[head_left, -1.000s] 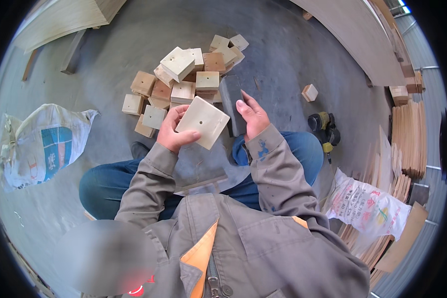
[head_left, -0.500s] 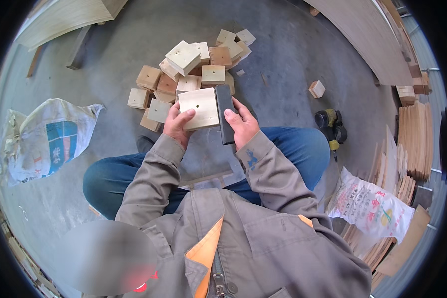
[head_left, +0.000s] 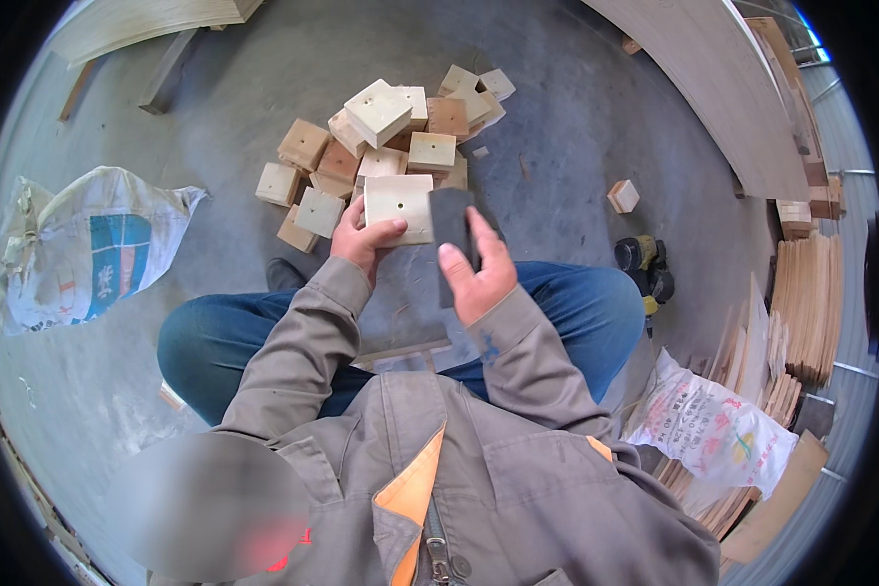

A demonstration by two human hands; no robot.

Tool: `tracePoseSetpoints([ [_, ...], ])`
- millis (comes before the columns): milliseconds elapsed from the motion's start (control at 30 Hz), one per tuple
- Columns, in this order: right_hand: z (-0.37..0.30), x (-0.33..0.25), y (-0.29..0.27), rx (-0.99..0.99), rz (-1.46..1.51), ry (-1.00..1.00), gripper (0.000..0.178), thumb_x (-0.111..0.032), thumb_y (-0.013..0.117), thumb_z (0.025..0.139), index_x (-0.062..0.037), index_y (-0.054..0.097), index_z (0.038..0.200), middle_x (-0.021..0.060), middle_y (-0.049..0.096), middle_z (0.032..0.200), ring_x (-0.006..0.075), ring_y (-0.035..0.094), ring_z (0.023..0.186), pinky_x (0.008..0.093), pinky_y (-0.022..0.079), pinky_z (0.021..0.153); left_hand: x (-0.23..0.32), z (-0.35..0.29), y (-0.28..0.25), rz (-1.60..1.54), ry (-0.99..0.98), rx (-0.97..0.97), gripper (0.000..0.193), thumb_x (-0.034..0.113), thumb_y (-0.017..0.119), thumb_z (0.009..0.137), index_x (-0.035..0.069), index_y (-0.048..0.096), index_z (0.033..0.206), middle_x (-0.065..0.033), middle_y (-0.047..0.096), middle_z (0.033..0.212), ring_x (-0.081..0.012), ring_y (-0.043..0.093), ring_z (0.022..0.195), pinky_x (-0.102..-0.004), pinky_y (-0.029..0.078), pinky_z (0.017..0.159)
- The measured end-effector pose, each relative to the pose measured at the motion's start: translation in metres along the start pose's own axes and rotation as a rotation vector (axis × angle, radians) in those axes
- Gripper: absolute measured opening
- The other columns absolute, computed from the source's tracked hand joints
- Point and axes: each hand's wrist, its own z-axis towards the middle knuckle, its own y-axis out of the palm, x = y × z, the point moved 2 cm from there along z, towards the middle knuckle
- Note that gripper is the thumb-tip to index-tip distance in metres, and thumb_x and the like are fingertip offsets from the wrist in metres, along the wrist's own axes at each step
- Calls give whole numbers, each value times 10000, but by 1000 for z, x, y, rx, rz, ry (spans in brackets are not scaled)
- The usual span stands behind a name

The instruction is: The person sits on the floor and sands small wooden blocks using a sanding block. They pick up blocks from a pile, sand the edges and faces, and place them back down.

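Note:
A pale square wooden block with a small hole in its face is gripped at its left edge by my left hand, thumb on top. My right hand holds a long dark grey sanding block up to the wooden block's right side. The thumb and fingers of that hand lie along the sanding block, whose lower part is partly hidden behind the thumb. Just beyond my hands, a heap of similar wooden blocks is piled on the floor, some pale, some reddish, several with a hole.
One loose wooden block lies to the right, near a black and yellow power tool. A white sack lies at the left, another printed sack at the right by stacked wooden strips. Large boards stand at the far right.
The sanding block has slid toward me along the wooden block's side and turned, showing a broader face. My right fingers are spread more. The whole view has shifted slightly.

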Motion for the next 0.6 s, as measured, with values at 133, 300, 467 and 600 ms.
tracePoseSetpoints([
  [133, -4, 5, 13, 59, -167, -135, 680, -274, 728, 900, 22, 492, 1465, 281, 603, 1296, 430, 575, 1187, 478, 447, 1062, -1, -6, 9, 84, 44, 67, 720, 74, 763, 769, 46, 497, 1437, -112, 656, 1246, -261, 674, 1093, -417, 572, 949],
  [300, 67, 6, -1, 31, -198, 130, 661, -342, 689, 917, -11, 519, 1463, 304, 626, 1245, 439, 601, 1166, 452, 469, 1050, -3, -20, 23, -20, -85, 38, 829, 26, 837, 726, 2, 466, 1467, -136, 648, 1241, -256, 675, 1089, -391, 578, 932],
  [467, 59, 2, 2, -4, -147, 1, 693, -324, 696, 918, 22, 481, 1479, 302, 618, 1253, 434, 596, 1170, 450, 468, 1049, -1, -9, 10, -64, -10, 48, 827, 23, 840, 722, -1, 473, 1463, -137, 657, 1222, -254, 680, 1073, -381, 579, 929],
  [600, -15, 0, 10, -34, -169, -184, 695, -277, 719, 894, 34, 486, 1470, 305, 591, 1256, 437, 589, 1134, 477, 466, 1029, -8, 2, -4, 3, -9, 122, 751, 48, 790, 760, 34, 492, 1449, -118, 658, 1227, -244, 683, 1067, -397, 591, 905],
])
